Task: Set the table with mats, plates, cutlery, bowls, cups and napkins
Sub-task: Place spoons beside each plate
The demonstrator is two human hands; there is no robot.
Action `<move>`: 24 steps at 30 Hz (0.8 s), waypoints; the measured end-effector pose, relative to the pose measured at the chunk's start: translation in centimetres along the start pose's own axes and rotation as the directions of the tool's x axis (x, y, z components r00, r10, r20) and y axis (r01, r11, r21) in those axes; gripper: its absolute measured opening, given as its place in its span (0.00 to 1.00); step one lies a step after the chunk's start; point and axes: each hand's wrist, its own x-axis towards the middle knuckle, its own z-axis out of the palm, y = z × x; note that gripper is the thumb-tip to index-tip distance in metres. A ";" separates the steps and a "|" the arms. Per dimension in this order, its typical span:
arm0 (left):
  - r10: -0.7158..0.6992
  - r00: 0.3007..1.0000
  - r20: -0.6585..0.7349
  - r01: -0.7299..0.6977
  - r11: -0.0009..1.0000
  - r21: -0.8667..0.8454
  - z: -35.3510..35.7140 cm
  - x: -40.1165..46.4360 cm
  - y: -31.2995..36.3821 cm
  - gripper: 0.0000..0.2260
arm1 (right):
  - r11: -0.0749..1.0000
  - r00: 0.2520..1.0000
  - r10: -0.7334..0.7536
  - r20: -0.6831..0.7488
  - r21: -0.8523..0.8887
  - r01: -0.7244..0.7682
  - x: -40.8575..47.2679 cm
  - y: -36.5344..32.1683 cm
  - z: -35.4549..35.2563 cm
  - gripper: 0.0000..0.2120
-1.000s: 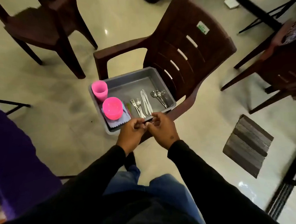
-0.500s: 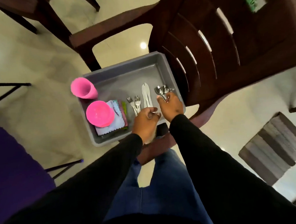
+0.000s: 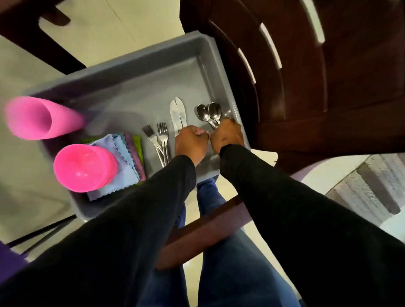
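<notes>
A grey tray (image 3: 131, 63) sits on the seat of a brown chair (image 3: 310, 77). Inside it lie two knives (image 3: 178, 112), two spoons (image 3: 210, 113) and a few forks (image 3: 159, 136). My left hand (image 3: 190, 143) curls round the knife handles. My right hand (image 3: 227, 135) curls round the spoon handles. A pink cup (image 3: 40, 117) stands at the tray's left corner. A pink bowl (image 3: 83, 167) rests on a stack of folded napkins (image 3: 124, 162).
A striped grey mat (image 3: 372, 186) lies on the pale floor at the right. A second brown chair's leg (image 3: 26, 33) stands at the upper left. A purple surface (image 3: 5, 260) shows at the lower left edge.
I have leaned in closer over the tray. Both hands moved from the tray's near rim into it, the left onto the knives and the right onto the spoons.
</notes>
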 end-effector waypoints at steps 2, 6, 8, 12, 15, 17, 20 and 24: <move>-0.019 1.000 0.020 0.019 1.000 -0.001 0.3 0.5 -0.8 0.08 | 0.998 1.000 0.010 -0.008 -0.059 -0.011 0.8 -0.2 0.7 0.13; -0.053 0.997 0.049 0.056 0.997 -0.054 0.7 1.8 -3.6 0.08 | 0.987 1.000 0.020 0.004 -0.161 -0.019 2.0 -0.7 1.4 0.14; -0.017 0.999 0.050 0.019 0.999 -0.037 0.8 1.7 -4.1 0.07 | 0.986 1.000 0.017 -0.002 -0.167 -0.017 2.2 -0.8 1.5 0.14; 0.026 1.000 -0.005 -0.026 0.999 -0.040 0.6 1.7 -3.5 0.06 | 0.979 1.000 -0.017 -0.023 -0.206 0.011 2.3 -1.0 1.7 0.12; 0.007 0.999 -0.037 -0.009 0.999 -0.041 0.4 2.0 -2.4 0.08 | 0.967 0.999 -0.032 -0.006 -0.252 0.030 2.1 -1.3 1.5 0.12; -0.013 0.999 -0.050 0.012 0.999 -0.032 0.4 2.4 -1.8 0.09 | 0.964 0.999 -0.036 0.014 -0.264 0.039 2.1 -1.5 1.1 0.12; -0.078 0.996 -0.043 0.076 0.996 -0.053 0.7 3.1 -1.3 0.10 | 0.965 0.999 -0.035 0.029 -0.259 0.042 2.0 -1.9 0.5 0.12; -0.151 0.987 -0.050 0.148 0.988 -0.052 1.4 3.6 -0.9 0.11 | 0.967 0.995 -0.094 -0.018 -0.241 0.087 1.1 -2.1 0.3 0.10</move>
